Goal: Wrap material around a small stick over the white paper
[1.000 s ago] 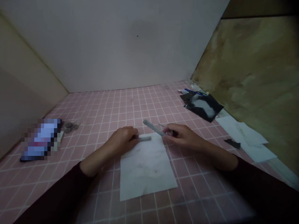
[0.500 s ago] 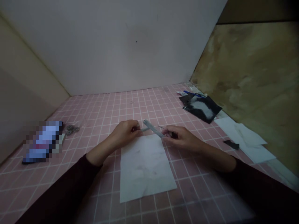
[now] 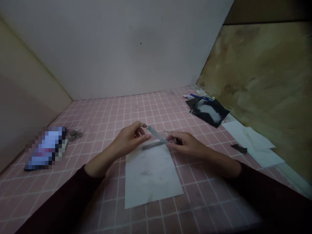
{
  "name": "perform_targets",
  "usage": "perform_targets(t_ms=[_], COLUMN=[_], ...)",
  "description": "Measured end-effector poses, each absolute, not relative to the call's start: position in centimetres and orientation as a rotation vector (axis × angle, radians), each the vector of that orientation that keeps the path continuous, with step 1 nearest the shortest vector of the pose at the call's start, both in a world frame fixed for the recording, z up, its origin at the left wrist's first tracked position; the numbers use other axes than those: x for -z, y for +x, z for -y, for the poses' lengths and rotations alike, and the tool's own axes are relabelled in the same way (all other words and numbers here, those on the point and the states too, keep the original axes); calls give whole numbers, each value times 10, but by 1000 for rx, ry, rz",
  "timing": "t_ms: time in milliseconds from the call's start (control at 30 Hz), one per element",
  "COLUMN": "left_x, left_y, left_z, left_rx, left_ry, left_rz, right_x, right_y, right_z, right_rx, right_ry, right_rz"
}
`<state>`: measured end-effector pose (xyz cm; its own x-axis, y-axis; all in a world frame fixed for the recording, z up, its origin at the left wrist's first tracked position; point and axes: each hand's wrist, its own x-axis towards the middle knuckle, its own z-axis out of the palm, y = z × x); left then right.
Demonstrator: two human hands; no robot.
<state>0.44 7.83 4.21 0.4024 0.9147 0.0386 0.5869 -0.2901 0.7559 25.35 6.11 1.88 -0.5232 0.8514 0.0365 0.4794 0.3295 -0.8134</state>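
Observation:
My right hand (image 3: 186, 143) is closed on a pale grey flat strip (image 3: 157, 134) that slants up to the left. A thin pointed tip (image 3: 166, 131) juts from the same fingers, its body mostly hidden in the palm. A second, darker grey strip (image 3: 153, 145) runs left from these fingertips over the paper; I cannot tell whether the two are joined. My left hand (image 3: 129, 138) has thumb and fingers apart with nothing between them, its index fingertip beside the pale strip's upper end. Beneath lies a smudged white paper sheet (image 3: 153, 178).
A phone (image 3: 47, 148), its screen blurred out, is at the left near small grey rings (image 3: 75, 134). To the right are black sheets with white powder (image 3: 209, 112), a blue pen-like item (image 3: 201, 97), white papers (image 3: 255, 143) and a dark scrap (image 3: 239, 149). Walls border the tiled-pattern surface (image 3: 109, 110).
My left fingers have let go of the darker strip and spread apart. That strip's left end now hangs lower, over the paper. My right hand keeps its hold, almost in place.

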Motion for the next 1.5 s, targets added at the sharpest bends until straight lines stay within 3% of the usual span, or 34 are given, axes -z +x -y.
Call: perform_targets(t_ms=[233,433,800,900,1067,1133,1367,1500], left_x=[-42,-38,-4,-8,-26,-31,-25,-21], left_y=[8,1,27,24,17,16,23,27], left_z=[-86,-114,-153,-151,-109,-87,-45,-37], left_rx=[-753,-1037,-1055,-1132,-1142,-1074,-985,-1042], left_ry=[1783,1521,1601,1662,1709,1698,1384,1317], left_rz=[-979,-1262,-1369,-1387,-1229,-1137,-811,-776], right_x=[-16,-2,6,2,-9,-12,-13,-7], right_y=[248,250,235,237,237,235,224,222], right_z=[-60,-72,-60,-64,-65,-61,-44,-39], right_rx=[-1006,-708,-452,-724,-1726,-1966,-2158,-1960], right_ry=[-1146,-1251,-1039,-1054,-1013,-910,-847,-897], right_rz=[2169,2091,2427,2239,1487,1193,1005,1332])
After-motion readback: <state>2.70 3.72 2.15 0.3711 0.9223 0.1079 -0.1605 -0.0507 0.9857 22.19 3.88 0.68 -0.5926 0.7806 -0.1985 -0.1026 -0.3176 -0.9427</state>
